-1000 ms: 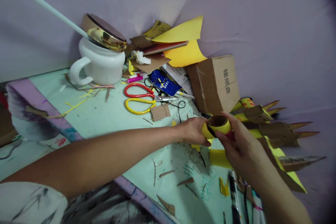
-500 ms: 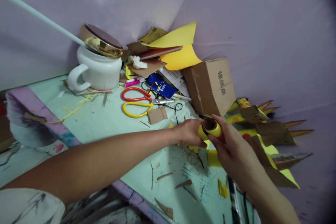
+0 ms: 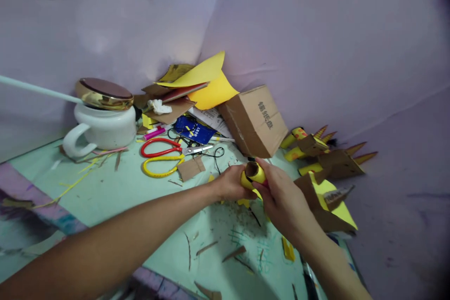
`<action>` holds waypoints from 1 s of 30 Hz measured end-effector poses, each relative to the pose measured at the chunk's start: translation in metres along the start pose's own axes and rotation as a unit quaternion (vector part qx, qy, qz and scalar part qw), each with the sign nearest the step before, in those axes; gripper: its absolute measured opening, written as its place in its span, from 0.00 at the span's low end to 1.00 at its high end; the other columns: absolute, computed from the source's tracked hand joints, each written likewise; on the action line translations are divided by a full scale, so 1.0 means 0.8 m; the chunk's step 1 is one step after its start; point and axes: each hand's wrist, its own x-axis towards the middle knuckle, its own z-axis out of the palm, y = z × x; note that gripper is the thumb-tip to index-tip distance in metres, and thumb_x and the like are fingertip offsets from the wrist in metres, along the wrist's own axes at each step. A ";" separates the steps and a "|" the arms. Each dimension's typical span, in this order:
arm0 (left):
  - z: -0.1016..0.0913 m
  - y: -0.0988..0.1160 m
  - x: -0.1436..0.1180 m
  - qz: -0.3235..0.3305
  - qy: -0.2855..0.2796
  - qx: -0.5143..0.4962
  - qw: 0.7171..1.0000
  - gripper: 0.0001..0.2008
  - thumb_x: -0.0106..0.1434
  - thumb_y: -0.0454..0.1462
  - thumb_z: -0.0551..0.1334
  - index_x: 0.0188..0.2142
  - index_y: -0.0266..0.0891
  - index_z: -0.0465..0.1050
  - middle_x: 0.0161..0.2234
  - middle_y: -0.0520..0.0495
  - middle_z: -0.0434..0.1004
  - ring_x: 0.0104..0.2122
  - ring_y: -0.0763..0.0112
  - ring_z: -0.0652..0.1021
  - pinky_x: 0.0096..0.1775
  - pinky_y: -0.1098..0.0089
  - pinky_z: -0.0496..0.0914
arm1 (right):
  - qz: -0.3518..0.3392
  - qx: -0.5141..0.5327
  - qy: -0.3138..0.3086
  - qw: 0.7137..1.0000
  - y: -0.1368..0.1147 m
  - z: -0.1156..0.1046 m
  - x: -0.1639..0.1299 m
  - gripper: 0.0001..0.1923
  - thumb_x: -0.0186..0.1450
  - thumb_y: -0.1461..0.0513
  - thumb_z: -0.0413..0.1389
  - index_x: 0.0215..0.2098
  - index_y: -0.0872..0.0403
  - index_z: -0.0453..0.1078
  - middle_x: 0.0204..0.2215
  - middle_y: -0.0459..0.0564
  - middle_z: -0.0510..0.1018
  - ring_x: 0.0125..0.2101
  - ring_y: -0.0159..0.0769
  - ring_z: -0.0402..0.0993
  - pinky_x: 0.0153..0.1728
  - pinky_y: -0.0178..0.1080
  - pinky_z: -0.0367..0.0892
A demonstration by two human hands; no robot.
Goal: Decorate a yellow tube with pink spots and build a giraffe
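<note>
A yellow-covered cardboard tube (image 3: 258, 176) stands roughly upright above the table, its brown hollow end facing me. My left hand (image 3: 230, 183) is wrapped round its left side. From the right, my right hand (image 3: 283, 192) closes on the same tube, thumb and fingers against its wall. A bit of red shows beside the right fingers; what it belongs to I cannot make out. The tube's lower end is mostly hidden by the hands. Left of them lie scissors (image 3: 165, 157) with one red and one yellow handle, beside a small cardboard square (image 3: 191, 168).
A brown cardboard box (image 3: 260, 117) sits behind the hands. Cardboard pieces with spikes (image 3: 333, 164) and yellow parts line the right side. A white mug (image 3: 105, 126) with a gold-rimmed lid stands at the left. Yellow sheets (image 3: 211, 89) pile at the back; cardboard scraps (image 3: 235, 253) litter the front.
The camera view has turned, so the table's things appear further left and mostly lower. Both hands keep their hold on the tube, with little visible change in grip.
</note>
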 end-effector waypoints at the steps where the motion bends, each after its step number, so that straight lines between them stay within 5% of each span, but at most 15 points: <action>1: 0.000 0.000 0.000 -0.002 0.001 -0.002 1.000 0.18 0.42 0.34 0.68 0.35 0.35 0.72 0.32 0.51 0.77 0.33 0.65 0.74 0.35 0.69 0.69 | 0.006 -0.001 -0.001 1.000 -0.002 0.001 0.001 0.21 0.62 0.67 0.47 0.53 0.62 0.62 0.44 0.64 0.77 0.44 0.53 0.73 0.43 0.55 0.70; 12: 0.000 0.005 -0.001 -0.012 0.007 -0.040 0.999 0.20 0.42 0.33 0.68 0.37 0.34 0.71 0.34 0.50 0.78 0.34 0.65 0.76 0.36 0.69 0.70 | 0.046 -0.017 -0.031 0.998 -0.012 -0.002 0.006 0.26 0.59 0.71 0.46 0.57 0.60 0.62 0.44 0.63 0.77 0.45 0.51 0.72 0.47 0.55 0.67; 27: -0.003 0.009 -0.001 -0.003 -0.002 -0.058 0.998 0.18 0.42 0.33 0.69 0.36 0.34 0.73 0.33 0.50 0.79 0.35 0.64 0.76 0.36 0.70 0.70 | 0.100 -0.012 -0.082 0.991 -0.025 -0.005 0.012 0.29 0.59 0.72 0.48 0.59 0.69 0.58 0.51 0.67 0.73 0.51 0.53 0.69 0.55 0.55 0.60; 30: -0.003 0.012 -0.002 -0.005 -0.005 -0.070 0.998 0.20 0.41 0.33 0.70 0.37 0.35 0.73 0.35 0.50 0.80 0.36 0.63 0.76 0.37 0.70 0.71 | 0.091 -0.012 -0.043 0.995 -0.024 -0.015 0.005 0.31 0.60 0.69 0.50 0.61 0.67 0.53 0.56 0.69 0.68 0.56 0.54 0.64 0.58 0.59 0.56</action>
